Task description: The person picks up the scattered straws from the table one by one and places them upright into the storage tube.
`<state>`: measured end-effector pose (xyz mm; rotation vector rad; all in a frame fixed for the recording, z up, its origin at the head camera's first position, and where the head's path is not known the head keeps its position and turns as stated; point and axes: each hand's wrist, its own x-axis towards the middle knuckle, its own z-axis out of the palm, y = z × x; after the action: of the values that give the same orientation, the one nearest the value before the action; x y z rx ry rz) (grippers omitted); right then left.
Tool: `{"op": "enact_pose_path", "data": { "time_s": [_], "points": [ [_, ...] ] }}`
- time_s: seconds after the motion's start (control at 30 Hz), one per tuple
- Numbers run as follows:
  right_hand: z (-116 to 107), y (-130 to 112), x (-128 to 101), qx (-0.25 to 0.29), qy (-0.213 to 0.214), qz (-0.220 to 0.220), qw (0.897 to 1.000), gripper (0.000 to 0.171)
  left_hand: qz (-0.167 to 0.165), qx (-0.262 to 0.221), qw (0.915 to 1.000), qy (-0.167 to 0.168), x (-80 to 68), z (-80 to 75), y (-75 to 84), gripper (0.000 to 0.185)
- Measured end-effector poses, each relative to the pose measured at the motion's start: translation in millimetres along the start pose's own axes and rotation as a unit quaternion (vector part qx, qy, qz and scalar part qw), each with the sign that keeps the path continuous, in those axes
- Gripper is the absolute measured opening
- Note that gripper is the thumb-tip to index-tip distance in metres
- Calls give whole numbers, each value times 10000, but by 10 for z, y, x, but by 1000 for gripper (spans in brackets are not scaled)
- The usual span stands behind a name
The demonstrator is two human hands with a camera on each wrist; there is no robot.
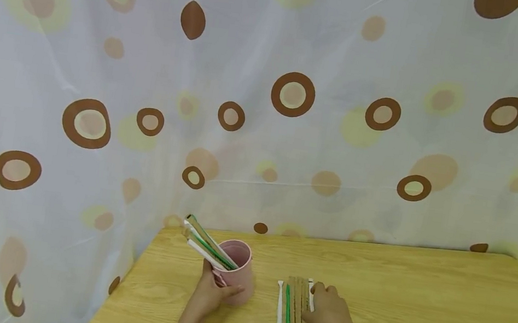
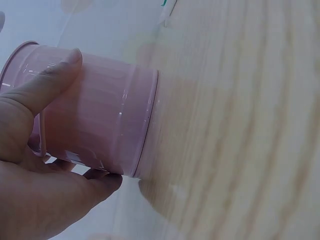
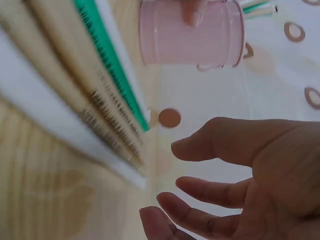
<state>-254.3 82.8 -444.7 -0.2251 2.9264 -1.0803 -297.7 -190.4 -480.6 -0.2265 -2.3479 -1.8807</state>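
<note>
Pink metal cup (image 1: pixel 237 270) is sitting near the wooden table's (image 1: pixel 419 294) back-left edge, and I'm wrapping my left hand (image 1: pixel 210 295) around it, thumb and fingers curled on its wall. My right hand (image 1: pixel 329 315) is resting loose and spread, gripping nothing, beside the row of wrapped straws (image 1: pixel 296 321) lying flat just right of the cup. The straws in the cup (image 1: pixel 205 242) are leaning hard left, so I'm judging that a slack hold could tip the cup off that edge.

Right hand (image 3: pixel 250 185) fingers relaxed, beside wrapped straws (image 3: pixel 90 90), pink cup (image 3: pixel 190 32) beyond
</note>
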Motion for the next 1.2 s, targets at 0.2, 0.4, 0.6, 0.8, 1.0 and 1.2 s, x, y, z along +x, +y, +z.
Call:
{"op": "enact_pose_path", "data": {
  "time_s": [0.2, 0.4, 0.6, 0.8, 1.0, 1.2],
  "points": [
    [-20, 184, -57, -53, -40, 187, 9998, 42, 44, -149, 9999, -11, -5, 6, 11, 104],
    [67, 234, -99, 7, 75, 126, 9999, 26, 25, -86, 10000, -45, -17, -10, 19, 104],
    [122, 271, -99, 12, 212, 211, 9996, 25, -17, -69, 10000, -41, -11, -6, 34, 104],
    [159, 224, -112, -23, 239, 302, 9993, 26, -145, -28, 9999, 4, -15, -3, 29, 107],
    [216, 173, -125, -183, 308, 363, 9987, 23, -59, -127, 9999, -39, -23, -19, 22, 104],
    [222, 197, -131, -200, 440, 358, 9982, 24, -15, -97, 9999, -81, -10, -15, 24, 104]
  ]
}}
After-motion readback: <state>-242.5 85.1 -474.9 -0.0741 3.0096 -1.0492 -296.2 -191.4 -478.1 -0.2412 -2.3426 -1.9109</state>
